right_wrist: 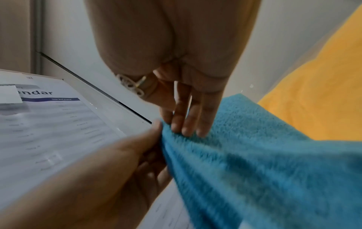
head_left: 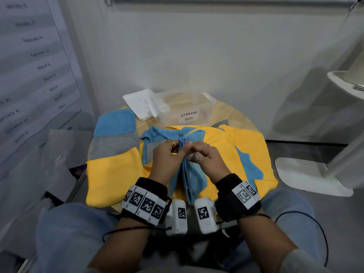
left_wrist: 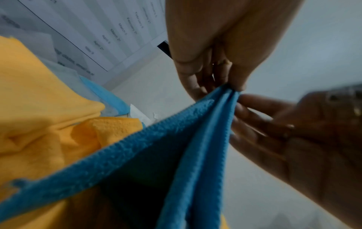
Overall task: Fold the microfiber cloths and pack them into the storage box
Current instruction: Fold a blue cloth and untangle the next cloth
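A blue microfiber cloth [head_left: 194, 178] hangs lifted over the table between my hands, its top edges gathered together. My left hand [head_left: 177, 148] pinches the gathered top, and the pinch shows in the left wrist view [left_wrist: 233, 88]. My right hand [head_left: 194, 149] holds the same bunch from the right, its fingers [right_wrist: 186, 124] lying on the blue cloth [right_wrist: 254, 155]. The clear storage box [head_left: 187, 113], labelled, stands open behind my hands. What lies inside it is not clear. A large yellow cloth [head_left: 242, 146] is spread under my hands.
A stack of overlapping blue [head_left: 116, 121], grey [head_left: 114, 143] and yellow [head_left: 112, 174] cloths lies at the table's left. The white box lid [head_left: 143, 104] leans left of the box. More blue cloth [head_left: 250, 166] lies on the right. A white stand base [head_left: 311, 174] sits on the floor right.
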Motion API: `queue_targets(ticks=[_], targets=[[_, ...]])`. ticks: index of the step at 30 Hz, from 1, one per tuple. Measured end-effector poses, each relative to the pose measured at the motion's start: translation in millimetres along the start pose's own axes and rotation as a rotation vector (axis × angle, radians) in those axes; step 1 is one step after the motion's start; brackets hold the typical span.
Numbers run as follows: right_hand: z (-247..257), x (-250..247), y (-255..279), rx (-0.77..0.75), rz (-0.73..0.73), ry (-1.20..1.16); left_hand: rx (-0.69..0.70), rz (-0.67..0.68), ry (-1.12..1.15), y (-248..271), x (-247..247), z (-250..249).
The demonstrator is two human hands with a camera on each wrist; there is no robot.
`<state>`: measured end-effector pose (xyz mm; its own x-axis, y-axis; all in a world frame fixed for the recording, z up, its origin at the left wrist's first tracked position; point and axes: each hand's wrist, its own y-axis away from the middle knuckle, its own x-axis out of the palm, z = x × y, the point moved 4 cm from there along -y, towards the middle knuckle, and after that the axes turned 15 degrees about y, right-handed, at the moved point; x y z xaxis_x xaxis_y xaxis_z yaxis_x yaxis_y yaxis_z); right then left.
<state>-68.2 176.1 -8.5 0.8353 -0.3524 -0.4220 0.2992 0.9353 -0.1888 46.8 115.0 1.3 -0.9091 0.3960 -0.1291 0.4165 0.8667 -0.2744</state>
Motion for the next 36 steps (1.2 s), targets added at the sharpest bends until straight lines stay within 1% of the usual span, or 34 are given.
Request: queue_targets(ticks=[2,3,4,5,6,7,8,10,11,12,14,16,19,20,22,24,26,27,29,30,31,32,33,34,35,36], targets=[[-5,-1,-1,0.016,0.064,0.04,0.015,-0.051,-0.083,-2,-4,1],[-7,-6,-4,0.028,0.034,0.097,0.005,-0.057,-0.12,-4,-5,1],[-11,-14,-8,0.034,-0.033,0.178,-0.012,-0.047,-0.155,-6,-5,2],[-10,-22,-12,0.018,-0.102,0.258,-0.024,-0.035,-0.187,-8,-6,1],[-8,-30,-16,-0.024,-0.139,0.331,-0.021,-0.023,-0.214,-9,-7,-1],[0,-34,-21,-0.095,-0.126,0.382,-0.007,-0.006,-0.228,-10,-8,-3],[9,-35,-27,-0.161,-0.066,0.417,0.017,0.014,-0.231,-11,-9,-6],[27,-28,-40,-0.223,0.09,0.48,0.087,0.032,-0.221,-12,-13,-18],[35,-23,-45,-0.226,0.146,0.499,0.127,0.026,-0.213,-13,-15,-24],[42,-18,-48,-0.236,0.176,0.507,0.164,0.012,-0.188,-14,-17,-30],[50,-14,-55,-0.26,0.146,0.502,0.201,-0.01,-0.077,-15,-24,-35],[56,-13,-60,-0.285,0.082,0.485,0.133,0.06,-0.048,-15,-31,-32],[65,-14,-71,-0.276,-0.001,0.483,-0.072,0.242,-0.18,-15,-55,-1],[67,-15,-77,-0.266,-0.019,0.496,-0.144,0.261,-0.176,-15,-69,7],[71,-14,-91,-0.235,-0.041,0.515,-0.239,0.25,-0.094,-18,-97,16],[73,-11,-109,-0.175,-0.044,0.513,-0.274,0.204,0.02,-25,-126,16],[74,-4,-130,-0.105,-0.02,0.445,-0.281,0.103,0.256,-36,-153,12],[75,2,-139,-0.067,-0.012,0.366,-0.26,0.026,0.402,-44,-165,9],[81,18,-157,0.012,-0.002,0.1,-0.196,-0.158,0.624,-62,-186,1],[84,27,-167,0.05,-0.009,-0.021,-0.166,-0.251,0.699,-71,-196,-1],[89,37,-178,0.075,-0.025,-0.115,-0.137,-0.316,0.747,-81,-204,-2],[94,46,-191,0.097,-0.046,-0.183,-0.117,-0.334,0.764,-90,-212,-2],[97,57,-206,0.121,-0.064,-0.225,-0.109,-0.311,0.735,-99,-217,1],[99,69,-223,0.156,-0.069,-0.239,-0.114,-0.259,0.672,-109,-222,6],[95,76,-234,0.2,-0.057,-0.258,-0.133,-0.205,0.587,-111,-221,12],[90,91,-251,0.24,0.009,-0.308,-0.158,-0.181,0.5,-120,-227,24]])
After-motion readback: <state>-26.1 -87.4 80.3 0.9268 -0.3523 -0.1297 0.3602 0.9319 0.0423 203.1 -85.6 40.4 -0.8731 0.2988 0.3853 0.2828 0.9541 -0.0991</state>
